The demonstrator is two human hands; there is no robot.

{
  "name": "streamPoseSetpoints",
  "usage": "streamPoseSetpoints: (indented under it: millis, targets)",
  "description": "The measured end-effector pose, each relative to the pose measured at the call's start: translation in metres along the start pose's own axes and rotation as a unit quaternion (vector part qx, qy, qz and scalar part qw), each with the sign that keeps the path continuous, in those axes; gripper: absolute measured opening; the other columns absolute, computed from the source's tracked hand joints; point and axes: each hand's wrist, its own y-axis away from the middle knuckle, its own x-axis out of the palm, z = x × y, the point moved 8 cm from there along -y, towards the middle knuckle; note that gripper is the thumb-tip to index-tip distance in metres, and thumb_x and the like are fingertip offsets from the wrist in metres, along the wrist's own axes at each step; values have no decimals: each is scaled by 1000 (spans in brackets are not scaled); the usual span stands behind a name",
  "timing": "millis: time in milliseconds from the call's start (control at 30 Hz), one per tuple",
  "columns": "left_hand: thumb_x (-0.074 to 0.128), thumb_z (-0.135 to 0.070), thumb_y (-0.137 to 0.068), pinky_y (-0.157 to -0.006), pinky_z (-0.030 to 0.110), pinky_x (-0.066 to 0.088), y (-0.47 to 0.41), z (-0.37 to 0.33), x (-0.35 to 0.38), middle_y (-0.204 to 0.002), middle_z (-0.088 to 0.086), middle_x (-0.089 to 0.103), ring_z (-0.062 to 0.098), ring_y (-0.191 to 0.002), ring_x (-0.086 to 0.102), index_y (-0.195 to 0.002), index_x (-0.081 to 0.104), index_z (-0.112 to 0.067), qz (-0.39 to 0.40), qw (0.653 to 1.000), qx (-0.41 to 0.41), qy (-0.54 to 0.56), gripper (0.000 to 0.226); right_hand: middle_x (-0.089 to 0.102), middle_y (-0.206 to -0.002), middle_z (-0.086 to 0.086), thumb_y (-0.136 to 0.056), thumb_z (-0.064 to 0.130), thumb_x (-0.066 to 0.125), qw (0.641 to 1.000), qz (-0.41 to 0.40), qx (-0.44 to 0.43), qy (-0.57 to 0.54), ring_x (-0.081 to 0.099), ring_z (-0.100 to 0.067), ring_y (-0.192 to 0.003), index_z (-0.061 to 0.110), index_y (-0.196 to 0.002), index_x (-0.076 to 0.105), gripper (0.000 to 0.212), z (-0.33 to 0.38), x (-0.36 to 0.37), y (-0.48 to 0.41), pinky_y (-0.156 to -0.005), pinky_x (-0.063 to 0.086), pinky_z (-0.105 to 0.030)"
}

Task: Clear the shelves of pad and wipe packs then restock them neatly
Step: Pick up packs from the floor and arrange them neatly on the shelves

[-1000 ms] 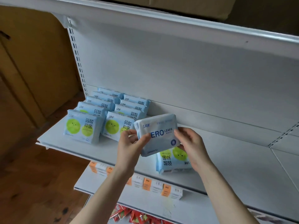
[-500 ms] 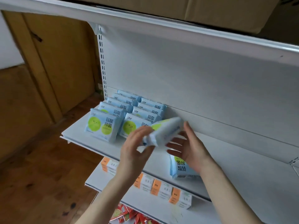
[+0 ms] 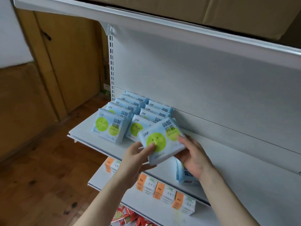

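Pale-blue plastic pack [image 3: 185, 175] part-hidden behind right hand [image 3: 193, 158] & green-dot pack [image 3: 161, 139]; red sachets [image 3: 125, 216] cut off at btm.

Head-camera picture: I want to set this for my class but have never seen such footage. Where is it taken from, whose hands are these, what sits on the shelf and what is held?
There is no machine here. A person wears a camera on the head, so you look down along their arms. Their left hand and right hand both grip one light blue pack with green circles, tilted above the white shelf. On that shelf, to the left, stand two rows of matching packs; another pack lies partly hidden behind the right hand. The shelf below holds orange and white boxes.
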Motion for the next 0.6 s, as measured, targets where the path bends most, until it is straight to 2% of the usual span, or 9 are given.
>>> streamPoseSetpoints:
  millis: [100,167,300,367,433,500,600]
  targets:
    - [56,-9,-89,-65,28,59,1,-3,-14,-96,8,73,18,-81,71,-109,61,-9,-8,1000,25,-18,21,72,-83,-10,-70,18,62,998,8,15,60,68,-18,-72,5,-95,63,28,-5,-1,0,-61,57,-28]
    - [55,-6,-90,-65,26,58,0,-4,-25,-97,7,73,17,-82,70,-109,63,-10,-12,999,32,-37,21,73,-83,-6,-69,21,65,990,14,24,137,68,-13,-72,7,-98,63,32,-8,-2,0,-60,55,-24]
    - [58,-10,-91,-71,28,57,1,-9,-43,-96,9,74,19,-85,70,-106,65,-9,-34,995,59,-76,17,71,-94,-8,-80,6,66,963,53,76,252,68,-16,-77,8,-103,61,24,-31,4,1,-60,55,-27]
    - [65,-20,-86,-74,28,54,0,-12,-55,-90,6,74,20,-85,69,-99,68,-12,-86,985,91,-117,16,70,-93,-10,-82,2,65,963,38,75,257,68,-16,-75,8,-101,61,20,-41,6,-4,-58,55,-28]
    - [65,-21,-87,-74,22,48,-1,-18,-70,-89,1,71,18,-90,64,-97,67,-14,-179,954,119,-209,13,69,-93,-10,-82,0,65,971,8,46,236,67,-18,-77,10,-96,60,18,-45,7,-16,-64,57,-34]
    - [60,-18,-90,-84,24,47,0,-21,-79,-104,-1,66,15,-103,59,-114,62,-13,-246,916,125,-289,24,68,-92,-8,-81,0,66,975,-23,9,222,65,-20,-81,12,-92,59,17,-44,9,-29,-74,55,-40]
    - [54,-23,-94,-106,42,38,-5,-14,-81,-137,2,52,19,-128,46,-137,46,-12,-241,902,107,-343,45,66,-85,-1,-80,2,70,953,-45,-48,296,62,-14,-78,18,-85,57,21,-46,13,-45,-71,53,-29]
